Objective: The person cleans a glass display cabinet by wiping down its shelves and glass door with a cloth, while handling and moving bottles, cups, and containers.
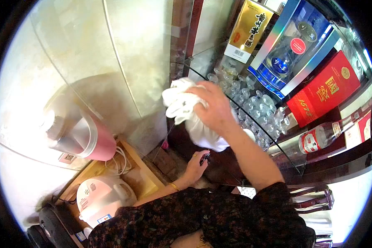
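Observation:
My right hand (213,106) is closed round a bunched white cloth (184,99), in front of the cabinet's glass shelf. Part of the cloth hangs below the hand. Lower down, my left hand (197,165) pinches a small dark object (204,158), too small to name. Just right of the cloth, many small clear glasses (256,111) stand close together on the glass shelf (285,156).
Behind the glasses stand a gold box (249,29), a blue box (293,45) and a red box (324,89). A bottle (318,138) is at the right. A pink-and-clear appliance (99,138) and a pink rice cooker (103,196) are at the left.

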`<control>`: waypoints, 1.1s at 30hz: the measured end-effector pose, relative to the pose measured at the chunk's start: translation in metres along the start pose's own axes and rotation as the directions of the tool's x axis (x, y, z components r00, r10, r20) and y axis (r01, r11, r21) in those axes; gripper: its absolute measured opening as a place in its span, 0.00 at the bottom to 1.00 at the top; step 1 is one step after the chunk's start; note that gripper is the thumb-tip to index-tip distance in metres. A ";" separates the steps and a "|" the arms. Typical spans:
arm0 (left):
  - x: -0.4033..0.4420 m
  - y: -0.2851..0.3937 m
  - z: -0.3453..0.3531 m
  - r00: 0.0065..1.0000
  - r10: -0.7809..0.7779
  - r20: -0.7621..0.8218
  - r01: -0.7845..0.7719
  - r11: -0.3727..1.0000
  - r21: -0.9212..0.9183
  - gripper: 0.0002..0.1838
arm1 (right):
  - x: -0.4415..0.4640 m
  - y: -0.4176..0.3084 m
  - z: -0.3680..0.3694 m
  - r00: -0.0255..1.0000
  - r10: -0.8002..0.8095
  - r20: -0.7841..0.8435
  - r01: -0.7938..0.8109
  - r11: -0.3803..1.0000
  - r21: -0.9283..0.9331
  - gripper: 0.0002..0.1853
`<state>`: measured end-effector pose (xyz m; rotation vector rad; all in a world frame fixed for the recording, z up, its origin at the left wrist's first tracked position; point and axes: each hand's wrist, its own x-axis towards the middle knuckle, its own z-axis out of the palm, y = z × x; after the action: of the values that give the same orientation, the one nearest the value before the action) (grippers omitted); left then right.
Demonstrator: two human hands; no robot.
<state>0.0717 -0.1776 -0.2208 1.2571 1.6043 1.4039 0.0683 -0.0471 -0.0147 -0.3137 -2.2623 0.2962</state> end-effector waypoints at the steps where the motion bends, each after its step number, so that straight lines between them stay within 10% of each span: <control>1: -0.002 -0.007 0.003 1.000 -0.001 0.004 0.001 1.000 0.001 0.18 | -0.009 -0.005 0.004 0.975 0.216 0.053 -0.223 0.934 0.280 0.15; 3: -0.002 -0.023 0.012 0.991 -0.133 -0.014 0.134 0.984 0.119 0.18 | -0.021 0.002 0.018 0.902 0.399 0.163 -0.423 0.743 0.518 0.14; 5: 0.000 -0.015 0.006 0.996 -0.081 0.028 0.079 0.994 0.082 0.18 | -0.032 0.020 0.038 0.511 0.710 0.485 -0.526 -0.188 0.829 0.18; 8: 0.002 -0.008 0.001 0.993 -0.043 0.114 0.033 0.995 0.090 0.17 | -0.033 0.026 0.039 0.418 0.747 0.517 -0.361 -0.385 0.849 0.23; 16: 0.007 -0.010 0.005 0.988 0.117 0.105 -0.129 0.986 0.108 0.19 | 0.012 0.122 0.070 0.531 0.786 0.317 0.126 -0.443 0.888 0.28; 20: 0.006 -0.003 0.002 0.981 0.117 0.152 -0.139 0.981 0.138 0.21 | 0.028 0.168 0.093 0.456 0.869 0.190 -0.001 -0.213 0.977 0.30; 33: 0.009 -0.042 0.011 0.972 0.124 0.202 -0.167 0.964 0.208 0.23 | 0.070 0.227 0.078 0.613 0.783 0.103 0.115 -0.218 0.969 0.31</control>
<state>0.0694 -0.1642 -0.2628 1.6185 1.5990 1.1733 -0.0066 0.1806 -0.0866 -0.2109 -0.5562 1.8742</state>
